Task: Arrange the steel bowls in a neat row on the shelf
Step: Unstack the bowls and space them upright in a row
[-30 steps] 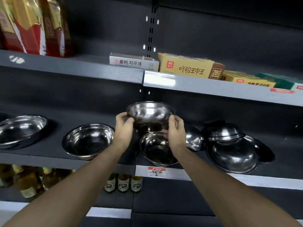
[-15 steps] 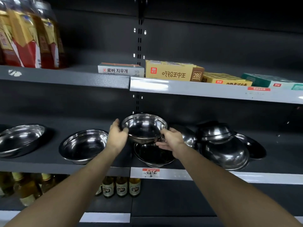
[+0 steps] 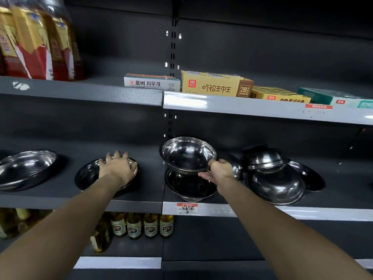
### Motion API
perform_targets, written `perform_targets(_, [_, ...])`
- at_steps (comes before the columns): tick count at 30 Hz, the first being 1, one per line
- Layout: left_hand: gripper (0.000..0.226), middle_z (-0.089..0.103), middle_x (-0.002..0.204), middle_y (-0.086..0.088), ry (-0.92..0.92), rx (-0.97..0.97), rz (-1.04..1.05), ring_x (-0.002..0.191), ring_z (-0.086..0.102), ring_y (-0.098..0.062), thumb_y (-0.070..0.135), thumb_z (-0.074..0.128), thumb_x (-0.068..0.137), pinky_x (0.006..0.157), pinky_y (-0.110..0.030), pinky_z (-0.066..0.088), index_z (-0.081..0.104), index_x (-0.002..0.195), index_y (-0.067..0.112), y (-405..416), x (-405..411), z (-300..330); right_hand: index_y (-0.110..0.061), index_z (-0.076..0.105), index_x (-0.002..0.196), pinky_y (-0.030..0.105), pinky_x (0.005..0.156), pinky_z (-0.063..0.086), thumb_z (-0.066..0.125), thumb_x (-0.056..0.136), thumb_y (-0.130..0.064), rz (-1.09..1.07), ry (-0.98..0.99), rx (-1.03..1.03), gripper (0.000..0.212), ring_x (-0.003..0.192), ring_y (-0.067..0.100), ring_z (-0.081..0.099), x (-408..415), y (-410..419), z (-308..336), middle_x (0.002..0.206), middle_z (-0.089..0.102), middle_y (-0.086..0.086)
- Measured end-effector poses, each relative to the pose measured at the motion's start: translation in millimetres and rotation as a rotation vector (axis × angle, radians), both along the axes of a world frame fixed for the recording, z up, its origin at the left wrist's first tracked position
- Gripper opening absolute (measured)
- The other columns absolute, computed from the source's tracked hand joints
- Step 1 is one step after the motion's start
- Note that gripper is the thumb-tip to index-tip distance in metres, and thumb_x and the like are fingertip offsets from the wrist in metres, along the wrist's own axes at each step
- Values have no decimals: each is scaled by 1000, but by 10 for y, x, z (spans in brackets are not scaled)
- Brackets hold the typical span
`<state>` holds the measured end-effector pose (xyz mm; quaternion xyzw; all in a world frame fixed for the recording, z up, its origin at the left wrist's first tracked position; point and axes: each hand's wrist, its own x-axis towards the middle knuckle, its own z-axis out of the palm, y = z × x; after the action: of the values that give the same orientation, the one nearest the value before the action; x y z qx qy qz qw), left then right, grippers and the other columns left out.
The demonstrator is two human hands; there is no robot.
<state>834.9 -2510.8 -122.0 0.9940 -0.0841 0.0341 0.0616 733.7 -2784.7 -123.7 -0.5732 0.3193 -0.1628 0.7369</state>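
Several steel bowls stand on the dark middle shelf [image 3: 147, 199]. My right hand [image 3: 219, 171] grips the right rim of a tilted steel bowl [image 3: 186, 154], held just above another bowl [image 3: 189, 186] near the shelf's front edge. My left hand [image 3: 117, 168] rests with spread fingers on the rim of a second bowl [image 3: 88, 176] to the left. A wide bowl [image 3: 26, 168] sits at the far left. On the right lies an untidy cluster: a large bowl [image 3: 276, 186], an upturned bowl [image 3: 264, 158] on it, and a dish [image 3: 308, 176] behind.
The upper shelf [image 3: 242, 108] carries flat boxes [image 3: 214, 85] and, at the left, big oil bottles [image 3: 36, 43]. Small bottles [image 3: 141, 227] stand on the shelf below. A red price tag [image 3: 186, 208] is on the middle shelf's front edge.
My left hand has let go of the held bowl and moved left onto the neighbouring bowl. My right hand alone now holds the tilted bowl.
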Motion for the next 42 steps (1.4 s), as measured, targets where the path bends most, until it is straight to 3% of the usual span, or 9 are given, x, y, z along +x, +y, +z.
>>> perform_targets(6, [56, 29, 158, -6, -11, 108, -113, 147, 19, -32, 52, 33, 99, 118, -53, 18, 38, 147, 22, -113, -45, -45, -8, 40, 145, 34, 70, 64, 55, 91, -5, -44, 31, 14, 56, 64, 30, 76, -92, -50, -84, 112, 67, 18])
perform_targets(11, [54, 34, 155, -7, 14, 125, -137, 147, 22, -31, 49, 35, 100, 118, -52, 21, 39, 146, 21, -211, -54, -80, -2, 50, 123, 30, 52, 61, 56, 90, -1, -33, 49, 35, 34, 63, 33, 75, -197, -42, -142, 111, 65, 21])
perform_targets(15, [51, 39, 150, -8, 31, 138, -162, 144, 27, -32, 47, 36, 100, 116, -48, 25, 43, 142, 19, -278, -51, -127, -1, 58, 109, 28, 48, 60, 55, 92, 1, 31, 128, 23, 17, 59, 30, 74, -290, -8, -216, 104, 69, 21])
perform_targets(20, [51, 41, 147, -8, 46, 128, -204, 141, 30, -32, 46, 38, 100, 116, -48, 27, 44, 141, 17, -349, -43, -185, -4, 59, 113, 28, 49, 61, 57, 93, 0, 33, 166, 10, 20, 55, 27, 73, -328, 8, -279, 95, 71, 18])
perform_targets(24, [51, 42, 148, -9, 22, 104, -238, 141, 31, -32, 46, 39, 99, 116, -49, 27, 43, 142, 17, -409, -8, -181, -8, 50, 119, 27, 48, 59, 62, 91, -3, 27, 157, -198, 31, 50, 20, 67, -300, 22, -321, 99, 71, 18])
perform_targets(28, [52, 42, 148, -9, 21, 47, -280, 141, 32, -31, 45, 40, 99, 115, -46, 30, 42, 143, 17, -454, 47, -170, -7, 60, 114, 26, 49, 57, 65, 91, -14, 49, 184, -326, 25, 52, 20, 62, -267, 64, -389, 100, 71, 19])
perform_targets(36, [51, 47, 144, -9, -26, -41, -338, 136, 39, -30, 44, 41, 98, 112, -42, 33, 46, 140, 15, -522, 228, -150, -6, 61, 108, 24, 44, 52, 61, 92, -20, -1, 289, -423, 21, 43, 17, 57, -228, 44, -440, 61, 65, 7])
perform_targets(42, [49, 51, 138, -11, -34, -102, -445, 128, 46, -30, 41, 44, 98, 104, -40, 39, 47, 139, 15, -795, 231, -129, -10, 58, 114, 23, 41, 50, 53, 97, -18, -90, 315, -406, 19, 44, 16, 59, -265, -99, -435, 74, 66, 7])
